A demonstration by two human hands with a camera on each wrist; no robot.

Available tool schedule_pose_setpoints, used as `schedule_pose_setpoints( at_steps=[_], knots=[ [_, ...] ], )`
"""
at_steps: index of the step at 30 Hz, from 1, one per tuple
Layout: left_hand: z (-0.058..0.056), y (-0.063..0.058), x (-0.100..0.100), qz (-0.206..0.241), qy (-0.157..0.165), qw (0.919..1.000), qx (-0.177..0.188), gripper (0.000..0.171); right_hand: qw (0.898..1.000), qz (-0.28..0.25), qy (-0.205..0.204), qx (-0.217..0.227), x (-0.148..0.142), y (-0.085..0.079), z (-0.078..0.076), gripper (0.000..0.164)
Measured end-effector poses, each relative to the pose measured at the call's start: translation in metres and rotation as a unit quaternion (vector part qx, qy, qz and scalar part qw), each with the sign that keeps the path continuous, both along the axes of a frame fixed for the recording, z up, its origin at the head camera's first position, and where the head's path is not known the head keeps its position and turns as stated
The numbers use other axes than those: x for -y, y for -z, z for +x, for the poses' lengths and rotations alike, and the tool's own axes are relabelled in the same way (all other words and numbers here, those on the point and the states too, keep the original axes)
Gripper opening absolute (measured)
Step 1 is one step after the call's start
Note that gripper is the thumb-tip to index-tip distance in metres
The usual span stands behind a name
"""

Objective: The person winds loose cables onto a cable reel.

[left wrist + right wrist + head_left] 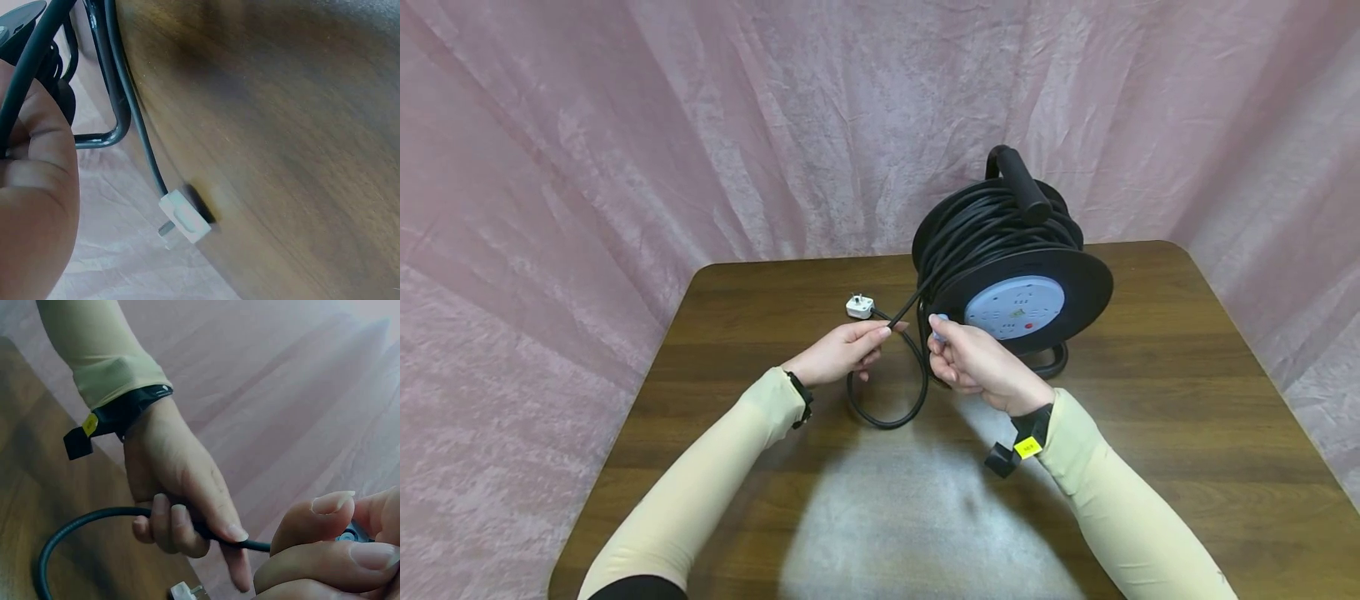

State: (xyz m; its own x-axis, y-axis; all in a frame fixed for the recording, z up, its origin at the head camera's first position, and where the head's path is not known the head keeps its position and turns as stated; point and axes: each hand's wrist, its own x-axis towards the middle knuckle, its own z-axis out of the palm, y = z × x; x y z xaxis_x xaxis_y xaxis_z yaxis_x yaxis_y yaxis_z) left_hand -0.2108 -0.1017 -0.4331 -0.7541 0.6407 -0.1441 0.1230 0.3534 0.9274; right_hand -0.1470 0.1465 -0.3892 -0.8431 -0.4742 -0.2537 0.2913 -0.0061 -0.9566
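Observation:
A black cable reel (942, 295) stands on its frame at the back right of the table, thick coils of cable wound on its drum. Its front flange carries a pale blue socket panel (1015, 307). My left hand (837, 353) pinches the black cable (889, 423) between thumb and fingers, left of the reel. From there the cable runs up to the drum on one side and hangs in a loop on the other, ending at a white plug (185, 216). My right hand (976, 365) grips a small blue knob (941, 317) at the reel's front, mostly hidden by the fingers.
The brown wooden table (1195, 400) has rounded back corners. Behind it hangs a pink curtain (775, 133). A black carrying handle (1022, 185) rises over the reel, and tubular feet (1055, 361) show beneath it.

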Motion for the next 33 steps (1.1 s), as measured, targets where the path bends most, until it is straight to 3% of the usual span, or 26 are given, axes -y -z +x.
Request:
schedule_pose_setpoints(
  at_steps=[13,33],
  knots=[
    [-0.003,0.000,0.001,0.004,-0.015,0.9999,0.003,0.035,0.999,-0.039,0.001,-0.024,-0.007,-0.020,0.001,0.050],
    [-0.002,-0.010,-0.001,0.075,-0.028,0.9965,0.025,0.034,0.996,-0.076,-0.001,-0.045,-0.024,-0.036,0.000,0.049]
  ],
)
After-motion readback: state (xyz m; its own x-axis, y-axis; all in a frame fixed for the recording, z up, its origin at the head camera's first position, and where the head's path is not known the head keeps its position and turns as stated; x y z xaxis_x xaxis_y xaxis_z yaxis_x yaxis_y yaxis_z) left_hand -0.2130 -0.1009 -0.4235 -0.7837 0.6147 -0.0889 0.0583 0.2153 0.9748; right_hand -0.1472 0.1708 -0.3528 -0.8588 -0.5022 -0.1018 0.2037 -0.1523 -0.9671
